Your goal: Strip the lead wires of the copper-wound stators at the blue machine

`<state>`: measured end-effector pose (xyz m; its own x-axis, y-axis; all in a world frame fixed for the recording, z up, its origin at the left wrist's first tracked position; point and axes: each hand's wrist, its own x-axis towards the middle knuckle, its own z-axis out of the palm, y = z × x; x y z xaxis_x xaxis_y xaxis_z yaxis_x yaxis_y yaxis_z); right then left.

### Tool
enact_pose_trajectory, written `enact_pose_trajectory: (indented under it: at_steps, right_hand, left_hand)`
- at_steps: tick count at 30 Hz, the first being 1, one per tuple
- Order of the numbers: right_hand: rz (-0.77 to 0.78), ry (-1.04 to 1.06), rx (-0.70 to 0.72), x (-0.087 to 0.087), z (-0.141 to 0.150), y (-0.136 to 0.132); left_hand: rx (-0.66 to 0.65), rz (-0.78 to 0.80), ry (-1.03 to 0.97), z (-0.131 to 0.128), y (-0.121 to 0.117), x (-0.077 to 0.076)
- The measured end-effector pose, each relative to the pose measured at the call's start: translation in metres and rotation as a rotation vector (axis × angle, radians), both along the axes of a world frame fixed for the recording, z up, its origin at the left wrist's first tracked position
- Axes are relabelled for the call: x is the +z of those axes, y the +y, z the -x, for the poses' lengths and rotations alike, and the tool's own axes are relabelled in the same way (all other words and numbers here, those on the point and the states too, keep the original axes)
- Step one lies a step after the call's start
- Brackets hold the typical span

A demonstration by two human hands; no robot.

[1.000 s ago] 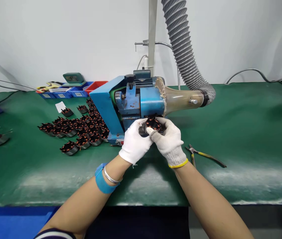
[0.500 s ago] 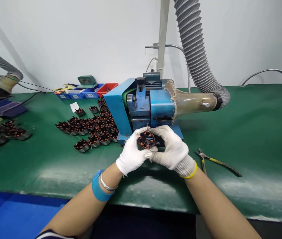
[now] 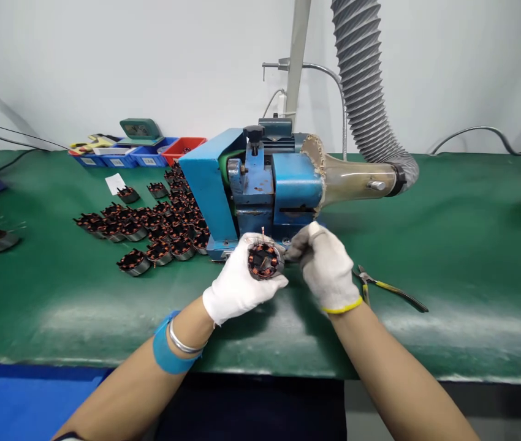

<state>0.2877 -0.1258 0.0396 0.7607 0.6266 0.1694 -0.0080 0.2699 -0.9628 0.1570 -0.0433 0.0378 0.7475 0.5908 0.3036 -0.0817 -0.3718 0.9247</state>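
Head view: copper-wound ring in left hand, grip closed round its side, open face toward camera. Ring round, no clear long axis. Left hand nearer, touching; right hand just right of ring, fingers curled, cannot tell whether pinching anything. Blue machine beyond ring, on counter.

Bench tally: 2 gloved hands (1 left hand, 1 right hand), 1 wound part held.
Blue machine, 1. Pliers, 1 pair. Small blue bins, 3; red bin, 1; green box, 1; paper slip, 1. Wristband, 1; bangle, 1. Ribbed hoses, 2, 1 cut by left edge. Loose wound parts, 2 clusters, overlapping; number not readable.
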Motion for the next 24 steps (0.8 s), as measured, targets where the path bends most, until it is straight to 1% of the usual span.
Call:
enact_pose_trajectory:
  at_steps: [1,2,3,4,5,8,10,12,15,19,24]
  right_hand:
    - [-0.065,0.117,-0.062,0.0,-0.002,0.003]
    - [-0.11,0.188,-0.118,0.0,-0.003,0.005]
    - [-0.12,0.212,-0.146,-0.001,-0.002,0.005]
    - [-0.094,0.187,-0.134,-0.001,0.0,0.006]
    - [-0.046,0.125,-0.084,-0.001,0.004,0.005]
    - [0.084,-0.134,0.078,-0.004,0.022,0.002]
    - [0.122,-0.225,0.107,-0.007,0.029,0.003]
    - [0.11,-0.229,0.112,-0.01,0.03,0.006]
    - [0.017,-0.216,0.116,-0.012,0.021,0.012]
    - [-0.027,-0.185,0.113,-0.01,0.009,0.015]
    - [-0.071,-0.095,0.137,-0.008,0.005,0.014]
  left_hand:
    - [0.053,-0.025,-0.02,-0.001,-0.001,-0.001]
    - [0.111,-0.053,-0.032,-0.002,-0.001,-0.002]
    - [0.163,-0.078,-0.035,-0.003,-0.002,-0.003]
    - [0.201,-0.098,-0.027,-0.003,-0.002,-0.004]
    - [0.224,-0.118,-0.007,-0.004,-0.002,-0.005]
    - [0.237,-0.208,0.048,-0.005,-0.002,-0.008]
    - [0.255,-0.292,0.035,-0.008,0.0,-0.01]
    - [0.288,-0.362,0.013,-0.014,0.001,-0.01]
    - [0.328,-0.419,0.012,-0.025,0.003,-0.007]
    - [0.34,-0.469,0.03,-0.039,0.003,0.001]
    - [0.376,-0.532,0.078,-0.045,0.001,0.008]
